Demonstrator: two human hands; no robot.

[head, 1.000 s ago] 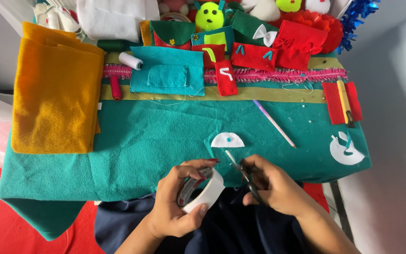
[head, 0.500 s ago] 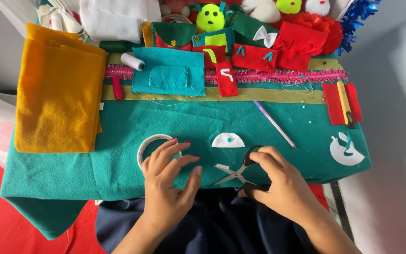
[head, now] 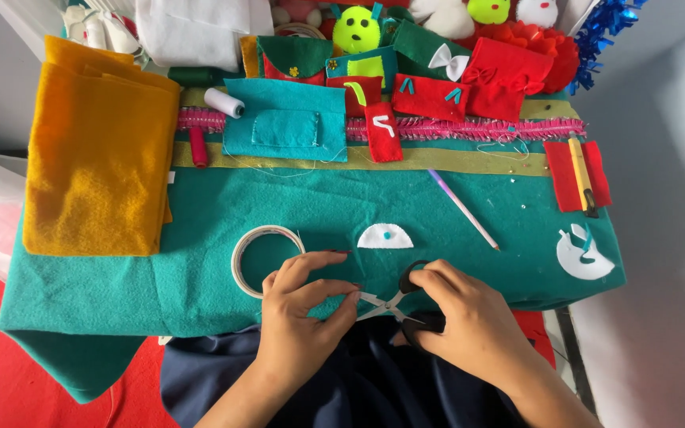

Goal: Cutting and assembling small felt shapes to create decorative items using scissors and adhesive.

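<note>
My right hand (head: 469, 317) has its fingers clamped through the black handles of the scissors (head: 394, 301), blades angled toward my left hand (head: 307, 317), whose fingers pinch the edge of the green felt (head: 406, 198) to keep it taut. The tape roll (head: 267, 260) lies just beyond my left fingers. The lower handle is partly hidden.
</note>
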